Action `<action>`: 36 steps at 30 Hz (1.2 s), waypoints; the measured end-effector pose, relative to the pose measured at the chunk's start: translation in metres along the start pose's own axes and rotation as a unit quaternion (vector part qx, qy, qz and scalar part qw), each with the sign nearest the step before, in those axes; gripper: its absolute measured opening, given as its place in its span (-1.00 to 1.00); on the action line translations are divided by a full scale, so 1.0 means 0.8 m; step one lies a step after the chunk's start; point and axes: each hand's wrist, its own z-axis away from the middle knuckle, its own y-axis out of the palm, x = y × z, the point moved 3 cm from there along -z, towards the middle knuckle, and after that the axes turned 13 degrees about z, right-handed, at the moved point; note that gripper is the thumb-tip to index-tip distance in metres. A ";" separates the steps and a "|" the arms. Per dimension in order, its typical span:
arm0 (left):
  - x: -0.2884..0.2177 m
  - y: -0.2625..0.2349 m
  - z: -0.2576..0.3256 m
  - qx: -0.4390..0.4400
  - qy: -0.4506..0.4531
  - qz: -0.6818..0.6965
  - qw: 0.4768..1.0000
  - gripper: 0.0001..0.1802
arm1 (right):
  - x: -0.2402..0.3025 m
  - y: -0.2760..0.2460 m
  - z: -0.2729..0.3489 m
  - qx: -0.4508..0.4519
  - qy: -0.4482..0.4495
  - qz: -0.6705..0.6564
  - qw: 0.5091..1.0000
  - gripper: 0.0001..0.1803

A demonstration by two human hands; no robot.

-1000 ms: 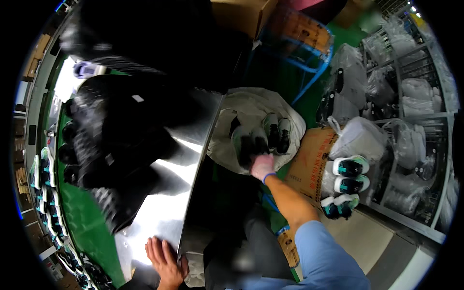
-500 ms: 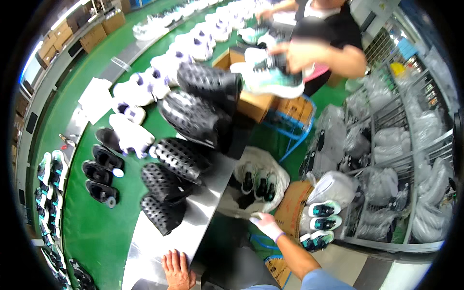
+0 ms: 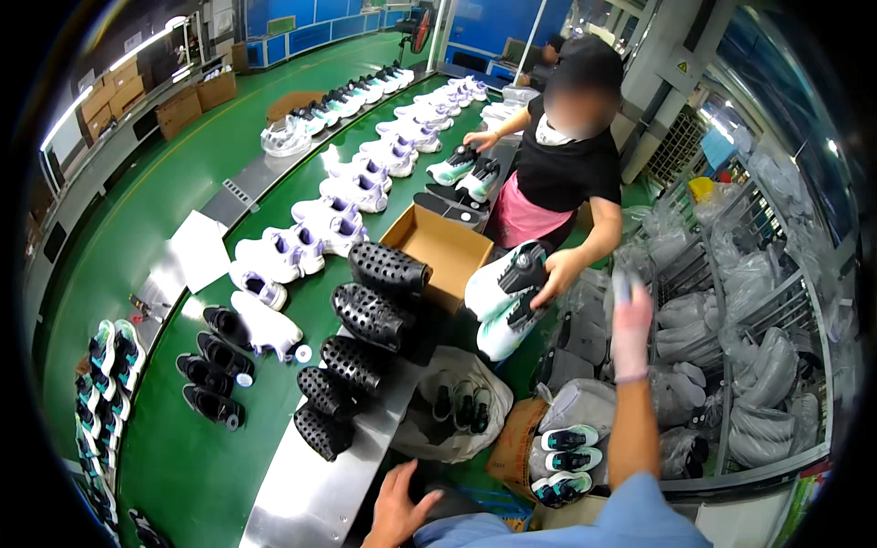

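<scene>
Right hand [image 3: 630,331] raised, left hand [image 3: 399,504] low, open

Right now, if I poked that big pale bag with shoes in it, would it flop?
Probably yes. The pale bag sags open with crumpled sides, so it looks soft, not stiff. The shoes inside likely weigh it down, so it might slump rather than slide.

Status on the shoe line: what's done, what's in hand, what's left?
Done: white shoes sit in pairs along the green belt. In hand: right hand is raised and empty, left hand rests on the metal table edge. Left: black perforated clogs and bagged shoes are unsorted.
</scene>
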 end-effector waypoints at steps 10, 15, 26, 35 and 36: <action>-0.238 0.074 -0.414 -0.108 0.243 -0.127 0.956 -0.34 | -0.118 0.207 0.146 0.354 0.307 -0.625 0.624 -0.02; -0.217 0.105 -0.422 -0.008 0.136 -0.118 0.984 -0.43 | -0.119 0.216 0.153 0.286 0.297 -0.624 0.664 -0.19; -0.162 0.100 -0.102 0.204 -0.031 0.038 0.978 -0.19 | -0.253 -0.006 0.324 0.493 0.263 -0.407 0.722 -0.55; -0.018 -0.097 0.209 -0.073 -0.142 0.407 0.899 -0.29 | 0.122 0.114 0.411 0.845 -0.108 -0.230 0.471 -0.27; -0.003 -0.105 0.244 -0.136 -0.146 0.435 0.878 -0.34 | 0.161 0.130 0.440 0.882 -0.096 -0.201 0.415 -0.25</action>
